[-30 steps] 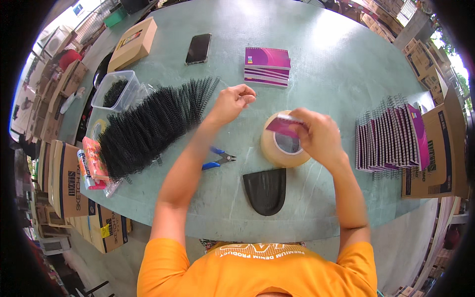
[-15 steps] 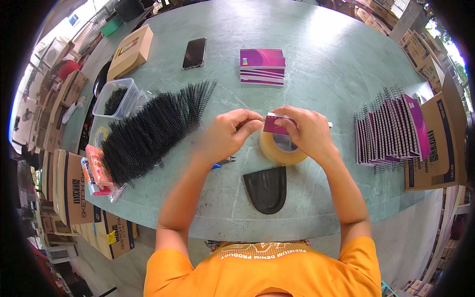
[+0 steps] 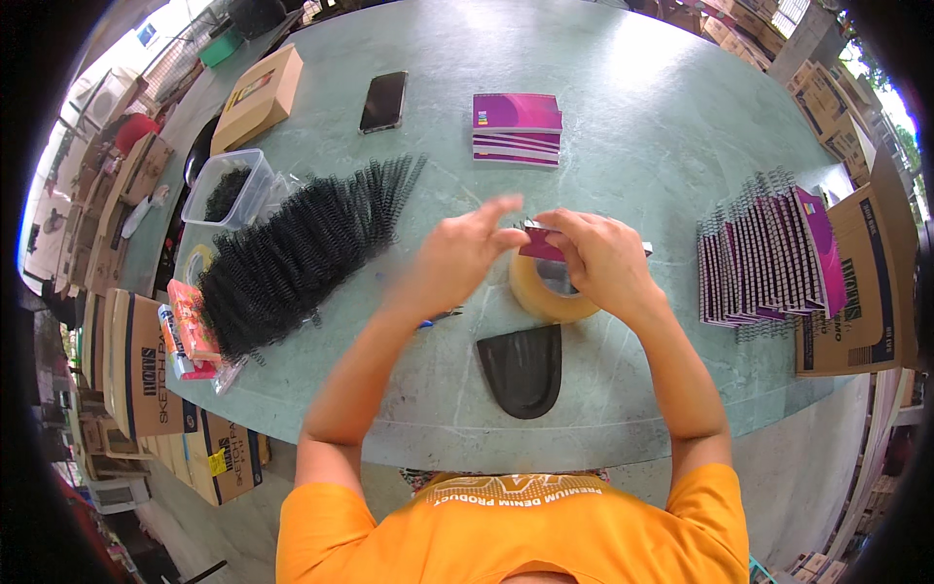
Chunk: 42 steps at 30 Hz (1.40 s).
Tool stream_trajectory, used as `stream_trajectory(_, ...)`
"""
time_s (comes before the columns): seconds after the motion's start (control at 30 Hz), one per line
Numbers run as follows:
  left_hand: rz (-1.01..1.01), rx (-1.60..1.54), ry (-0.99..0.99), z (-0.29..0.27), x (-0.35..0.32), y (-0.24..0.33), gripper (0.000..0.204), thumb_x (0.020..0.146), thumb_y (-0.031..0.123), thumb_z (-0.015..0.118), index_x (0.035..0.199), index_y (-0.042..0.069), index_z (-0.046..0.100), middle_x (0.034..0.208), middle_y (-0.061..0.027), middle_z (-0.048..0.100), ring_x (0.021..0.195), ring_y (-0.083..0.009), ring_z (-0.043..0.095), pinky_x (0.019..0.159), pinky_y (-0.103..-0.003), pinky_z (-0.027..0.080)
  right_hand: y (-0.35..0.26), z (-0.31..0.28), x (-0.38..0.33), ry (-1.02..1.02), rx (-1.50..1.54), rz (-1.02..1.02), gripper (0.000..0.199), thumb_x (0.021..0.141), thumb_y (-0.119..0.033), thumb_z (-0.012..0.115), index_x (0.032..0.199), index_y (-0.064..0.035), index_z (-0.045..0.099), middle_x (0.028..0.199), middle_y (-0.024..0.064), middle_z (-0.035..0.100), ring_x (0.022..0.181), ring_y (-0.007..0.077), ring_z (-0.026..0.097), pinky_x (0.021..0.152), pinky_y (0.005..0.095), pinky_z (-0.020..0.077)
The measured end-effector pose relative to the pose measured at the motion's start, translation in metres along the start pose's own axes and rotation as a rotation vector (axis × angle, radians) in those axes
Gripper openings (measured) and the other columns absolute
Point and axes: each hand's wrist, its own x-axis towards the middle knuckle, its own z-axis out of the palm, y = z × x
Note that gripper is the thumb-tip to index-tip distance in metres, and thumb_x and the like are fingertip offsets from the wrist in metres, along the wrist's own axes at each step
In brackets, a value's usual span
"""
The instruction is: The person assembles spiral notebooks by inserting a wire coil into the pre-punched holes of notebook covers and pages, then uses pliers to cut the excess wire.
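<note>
My right hand (image 3: 605,255) grips a small purple notepad (image 3: 541,245) by its far edge, above a roll of tan tape (image 3: 530,292). At the notepad's left corner, a short dark bit of what looks like coil sticks out. Just left of that corner is my left hand (image 3: 459,255), slightly blurred, its thumb and forefinger apart with nothing visible between them. Below the tape lies a black, rounded, tray-like piece (image 3: 522,372). Blue-handled cutters (image 3: 440,318) rest partly hidden by my left forearm.
Black spiral coils (image 3: 302,258) lie heaped at left, beside a clear plastic tub (image 3: 255,200). A phone (image 3: 383,101) and stacked purple notepads (image 3: 517,129) lie farther back. At right, coil-threaded notepads (image 3: 764,258) stand against a cardboard box (image 3: 869,282).
My left thumb and forefinger have parted, the forefinger lifting away from the notepad's corner. The notepad has tilted slightly in my right hand, which stays over the tape roll.
</note>
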Motion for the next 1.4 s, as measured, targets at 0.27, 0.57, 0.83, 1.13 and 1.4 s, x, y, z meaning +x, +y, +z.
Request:
stream_trajectory(0.27, 0.053, 0.152, -0.127, -0.019, 0.004, -0.008, 0.029, 0.079, 0.014, 0.068, 0.105, 0.005, 0.060, 0.088, -0.0108, 0.057, 0.076, -0.0293, 0.057, 0.071, -0.037, 0.045, -0.009, 0.011, 0.006, 0.168, 0.152, 0.075, 0.016, 0.084, -0.014, 0.060, 0.099, -0.0073, 0.059, 0.087, 0.0090, 0.064, 0.077, 0.0280, 0.062, 0.067, 0.0387, 0.0483)
stream_trajectory(0.57, 0.279, 0.821, -0.582, -0.062, -0.066, -0.037, 0.068, 0.063, 0.007, 0.075, 0.125, 0.005, 0.049, 0.119, -0.0169, 0.052, 0.107, -0.0338, 0.049, 0.093, -0.039, 0.041, -0.003, 0.006, 0.005, 0.109, 0.126, 0.019, 0.014, 0.083, -0.006, 0.060, 0.096, -0.0034, 0.054, 0.092, 0.0132, 0.058, 0.081, 0.0335, 0.059, 0.071, 0.0422, 0.0470)
stream_trajectory(0.83, 0.075, 0.747, -0.670, -0.052, -0.104, -0.041, 0.060, 0.073, 0.011, 0.058, 0.127, -0.006, 0.043, 0.115, -0.0249, 0.047, 0.102, -0.0402, 0.048, 0.091, -0.043, 0.042, 0.001, 0.012, 0.004, 0.152, 0.023, 0.058, 0.015, 0.085, -0.016, 0.062, 0.093, -0.0056, 0.057, 0.088, 0.0099, 0.060, 0.079, 0.0304, 0.060, 0.070, 0.0402, 0.0473)
stream_trajectory(1.13, -0.304, 0.537, -0.773, -0.062, -0.105, -0.002, 0.057, 0.071, 0.006, 0.057, 0.127, 0.001, 0.044, 0.109, -0.0229, 0.048, 0.103, -0.0387, 0.047, 0.087, -0.045, 0.043, 0.001, 0.013, 0.004, 0.230, -0.015, 0.114, 0.021, 0.086, -0.027, 0.060, 0.084, -0.0064, 0.055, 0.080, 0.0070, 0.061, 0.077, 0.0271, 0.061, 0.066, 0.0400, 0.0469)
stream_trajectory(1.4, -0.186, 0.516, -0.615, -0.071, -0.002, 0.054, 0.028, 0.078, 0.013, 0.051, 0.103, 0.002, 0.045, 0.085, -0.0219, 0.055, 0.084, -0.0392, 0.056, 0.076, -0.046, 0.045, 0.005, 0.014, 0.004, 0.226, 0.093, 0.183, 0.023, 0.085, -0.025, 0.061, 0.082, -0.0029, 0.056, 0.080, 0.0118, 0.061, 0.078, 0.0307, 0.062, 0.066, 0.0414, 0.0480)
